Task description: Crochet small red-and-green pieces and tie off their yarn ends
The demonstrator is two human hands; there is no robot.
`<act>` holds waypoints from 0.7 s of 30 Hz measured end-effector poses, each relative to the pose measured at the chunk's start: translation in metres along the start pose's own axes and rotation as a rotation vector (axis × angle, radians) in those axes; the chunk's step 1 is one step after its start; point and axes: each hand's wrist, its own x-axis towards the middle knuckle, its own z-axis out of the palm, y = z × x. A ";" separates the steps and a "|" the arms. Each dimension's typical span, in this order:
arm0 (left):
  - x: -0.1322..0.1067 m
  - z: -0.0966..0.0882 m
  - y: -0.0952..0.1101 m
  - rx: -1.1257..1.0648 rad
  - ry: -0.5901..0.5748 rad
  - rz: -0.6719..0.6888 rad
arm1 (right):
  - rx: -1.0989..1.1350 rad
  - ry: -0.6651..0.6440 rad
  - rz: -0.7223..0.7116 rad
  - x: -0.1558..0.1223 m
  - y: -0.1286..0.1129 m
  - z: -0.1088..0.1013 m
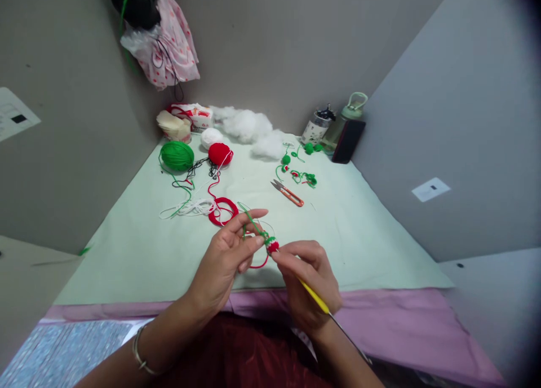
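Note:
My left hand (232,253) pinches a small crocheted piece (271,245) in green, white and red between thumb and fingers. Green yarn (248,214) runs up over the left fingers from the piece. In my right hand (310,278) is a crochet hook (315,296) with a yellow grip, its metal shaft pointing back over the wrist. The hook's front end meets the piece, but its tip is too small to make out. A red strand (261,264) hangs below the piece. Just beyond the left fingers lies a loose red yarn coil (224,211).
Orange-handled thread snips (288,193) lie ahead, near small green crocheted bits (310,179). Green (177,155), red (220,154) and white yarn balls (212,138) sit at back left. White stuffing (247,125) lines the back. A phone (349,141) leans by a bottle (353,109). Partition walls enclose the table.

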 end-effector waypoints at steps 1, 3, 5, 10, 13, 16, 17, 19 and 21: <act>0.000 0.000 0.001 0.008 -0.006 -0.001 | 0.005 0.001 0.004 0.000 0.000 0.000; 0.000 -0.001 0.002 0.006 -0.047 -0.032 | 0.002 0.008 0.000 -0.001 0.001 -0.001; 0.000 -0.002 0.005 -0.020 -0.122 -0.106 | 0.005 0.018 -0.016 -0.002 0.003 -0.002; 0.001 -0.005 0.013 -0.065 -0.265 -0.267 | 0.129 0.008 0.034 0.001 0.003 -0.005; 0.003 -0.006 0.013 -0.088 -0.270 -0.275 | 0.255 -0.028 0.176 0.003 0.003 -0.007; 0.004 -0.005 0.007 -0.107 -0.224 -0.241 | 0.371 -0.046 0.291 0.002 0.008 -0.007; 0.005 -0.005 0.005 -0.108 -0.212 -0.233 | 0.401 -0.048 0.315 0.001 0.009 -0.006; 0.005 -0.004 0.002 -0.107 -0.196 -0.226 | 0.443 -0.050 0.349 -0.001 0.013 -0.006; 0.005 -0.003 0.001 -0.106 -0.190 -0.232 | 0.471 -0.048 0.376 -0.002 0.015 -0.005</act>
